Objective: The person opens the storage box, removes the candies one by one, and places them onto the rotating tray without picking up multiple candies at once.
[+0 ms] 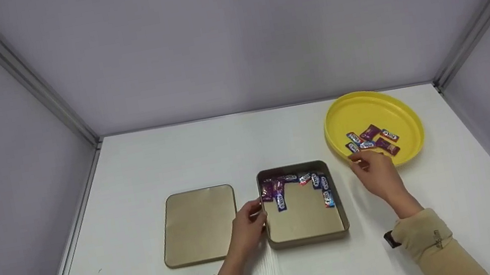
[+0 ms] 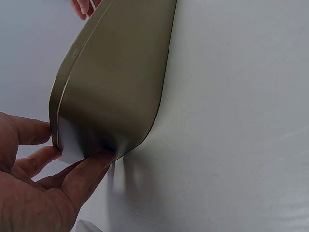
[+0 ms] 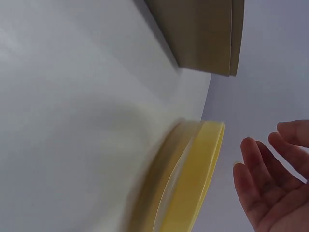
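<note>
Touching the left side of the gold tin (image 1: pixel 304 222), the left hand (image 1: pixel 246 225) is loosely bent; the right hand (image 1: pixel 377 175), empty, fingers slightly parted, hovers by the yellow tray (image 1: pixel 366 108). Wrapped sweets (image 1: pixel 369 132) lie in both.

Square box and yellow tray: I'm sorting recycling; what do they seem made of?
Square box: probably metal, satin gold-brown; soft sheen and thin edge suggest it. Yellow tray: likely plastic, smooth, slightly glossy; its even colour fits that.
</note>
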Available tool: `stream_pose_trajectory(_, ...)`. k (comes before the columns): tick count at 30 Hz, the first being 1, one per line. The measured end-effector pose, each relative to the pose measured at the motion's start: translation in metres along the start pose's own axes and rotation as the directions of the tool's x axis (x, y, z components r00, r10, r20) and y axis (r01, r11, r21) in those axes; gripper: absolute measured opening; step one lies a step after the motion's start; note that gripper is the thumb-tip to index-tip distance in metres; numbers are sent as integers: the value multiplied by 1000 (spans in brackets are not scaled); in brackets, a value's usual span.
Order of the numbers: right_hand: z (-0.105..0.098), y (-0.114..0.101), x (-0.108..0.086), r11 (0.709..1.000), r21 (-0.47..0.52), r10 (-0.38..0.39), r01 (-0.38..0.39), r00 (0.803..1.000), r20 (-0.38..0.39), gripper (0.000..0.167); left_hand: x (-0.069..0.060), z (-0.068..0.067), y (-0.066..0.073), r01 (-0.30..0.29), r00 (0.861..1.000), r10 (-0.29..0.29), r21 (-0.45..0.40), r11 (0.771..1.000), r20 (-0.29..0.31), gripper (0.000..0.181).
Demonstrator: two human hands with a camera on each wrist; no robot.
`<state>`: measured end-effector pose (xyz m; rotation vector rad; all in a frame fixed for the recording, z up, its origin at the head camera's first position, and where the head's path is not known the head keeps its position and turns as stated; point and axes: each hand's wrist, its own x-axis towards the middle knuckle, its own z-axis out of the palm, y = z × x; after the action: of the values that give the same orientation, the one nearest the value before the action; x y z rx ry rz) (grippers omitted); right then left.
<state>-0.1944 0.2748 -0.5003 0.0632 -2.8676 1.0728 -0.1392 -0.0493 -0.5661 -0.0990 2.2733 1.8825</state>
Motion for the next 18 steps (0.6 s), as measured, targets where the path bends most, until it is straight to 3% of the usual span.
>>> stream_pose_trajectory(5,15,-16,-6,997,-31,-66,67,997,43,24,1,1,-1,-17,1000,17,-10,1000,-6,35)
stream_pose_trajectory(12,35,-32,-15,989,-41,-135,139,987,92,23,-1,1,2,19,1000,-18,-26,999,9,38)
stream_pose_trajectory(18,52,-50,-27,989,-86,-107,122,981,163,26,-1,0,2,15,1000,-14,-34,999,12,38)
